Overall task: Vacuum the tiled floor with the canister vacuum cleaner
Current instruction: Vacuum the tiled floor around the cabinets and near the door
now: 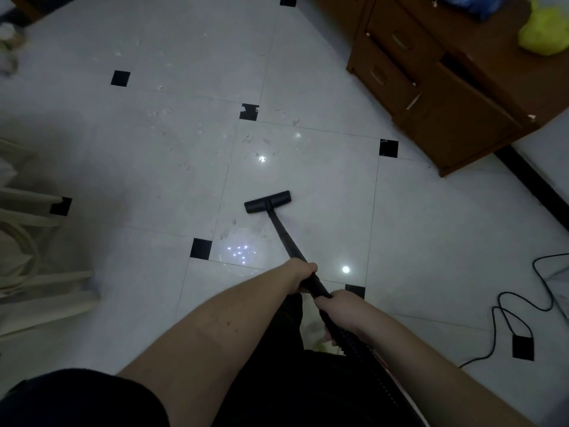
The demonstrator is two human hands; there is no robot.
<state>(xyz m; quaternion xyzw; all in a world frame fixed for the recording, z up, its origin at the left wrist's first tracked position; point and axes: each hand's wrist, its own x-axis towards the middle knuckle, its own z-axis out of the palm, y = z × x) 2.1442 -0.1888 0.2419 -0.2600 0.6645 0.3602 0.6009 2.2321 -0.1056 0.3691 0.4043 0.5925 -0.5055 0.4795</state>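
Black wand (pixel 284 232) gripped by both hands, left hand (pixel 303 274) ahead, right hand (pixel 338 309) behind. Floor head (pixel 267 201) mid-floor. Scraps (pixel 172 110) scattered far left, more near head, so plenty left tbh.

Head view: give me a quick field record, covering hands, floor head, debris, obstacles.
left hand: grips the wand, forward of the other hand
right hand: grips the wand nearer the ribbed hose
floor head: flat on the tiled floor
debris: pale scraps ahead and left of the floor head
obstacles: wooden cabinet ahead right; black cord on floor, right
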